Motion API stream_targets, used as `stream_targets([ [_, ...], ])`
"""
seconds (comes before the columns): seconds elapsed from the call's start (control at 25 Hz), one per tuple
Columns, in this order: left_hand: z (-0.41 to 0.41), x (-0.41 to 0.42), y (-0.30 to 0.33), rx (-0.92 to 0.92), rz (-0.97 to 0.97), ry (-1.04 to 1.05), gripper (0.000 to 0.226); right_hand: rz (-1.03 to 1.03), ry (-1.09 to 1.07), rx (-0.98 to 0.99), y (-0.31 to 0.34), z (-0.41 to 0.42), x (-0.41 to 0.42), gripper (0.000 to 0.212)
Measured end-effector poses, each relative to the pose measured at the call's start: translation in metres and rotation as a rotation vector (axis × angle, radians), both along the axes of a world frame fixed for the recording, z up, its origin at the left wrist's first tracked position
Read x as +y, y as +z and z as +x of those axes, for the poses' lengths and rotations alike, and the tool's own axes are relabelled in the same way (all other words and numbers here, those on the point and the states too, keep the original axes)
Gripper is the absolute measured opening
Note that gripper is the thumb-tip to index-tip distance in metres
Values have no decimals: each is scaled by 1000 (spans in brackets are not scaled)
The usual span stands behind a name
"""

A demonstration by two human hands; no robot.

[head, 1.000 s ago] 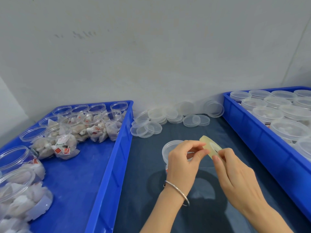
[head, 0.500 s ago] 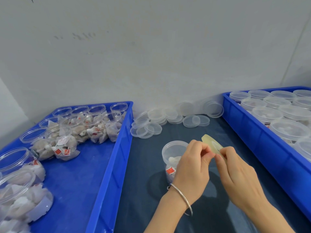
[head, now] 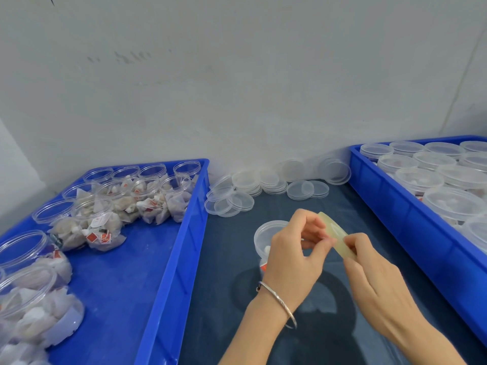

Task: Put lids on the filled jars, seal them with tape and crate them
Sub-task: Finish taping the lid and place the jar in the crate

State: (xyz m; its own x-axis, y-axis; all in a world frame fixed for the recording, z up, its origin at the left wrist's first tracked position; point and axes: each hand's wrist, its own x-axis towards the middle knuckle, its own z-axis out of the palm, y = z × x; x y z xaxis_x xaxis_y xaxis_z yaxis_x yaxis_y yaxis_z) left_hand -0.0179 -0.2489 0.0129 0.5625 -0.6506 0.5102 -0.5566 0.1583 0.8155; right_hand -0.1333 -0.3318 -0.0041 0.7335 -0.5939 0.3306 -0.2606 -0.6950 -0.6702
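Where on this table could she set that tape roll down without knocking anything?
Bare dark mat lies between the left crate and the lidded jar; more lies between the hands and the right crate. The left crate's middle floor is bare too. It is crowded at the wall, where loose lids pile.

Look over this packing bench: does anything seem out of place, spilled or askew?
Yes. In the left crate, several open jars lie tipped on their sides instead of upright, tea bags bulging toward their mouths. Nothing else stands out.
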Motion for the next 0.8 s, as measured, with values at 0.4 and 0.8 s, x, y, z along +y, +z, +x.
stream_targets([
  [0.4, 8, -4, 7, -343, -39, 132, 6, 178, 121, 2, 5, -5, 3, 23],
  [0.8, 22, 32, 31, -222, -152, 200, 10, -272, -2, 74, 29, -4, -17, 60],
])
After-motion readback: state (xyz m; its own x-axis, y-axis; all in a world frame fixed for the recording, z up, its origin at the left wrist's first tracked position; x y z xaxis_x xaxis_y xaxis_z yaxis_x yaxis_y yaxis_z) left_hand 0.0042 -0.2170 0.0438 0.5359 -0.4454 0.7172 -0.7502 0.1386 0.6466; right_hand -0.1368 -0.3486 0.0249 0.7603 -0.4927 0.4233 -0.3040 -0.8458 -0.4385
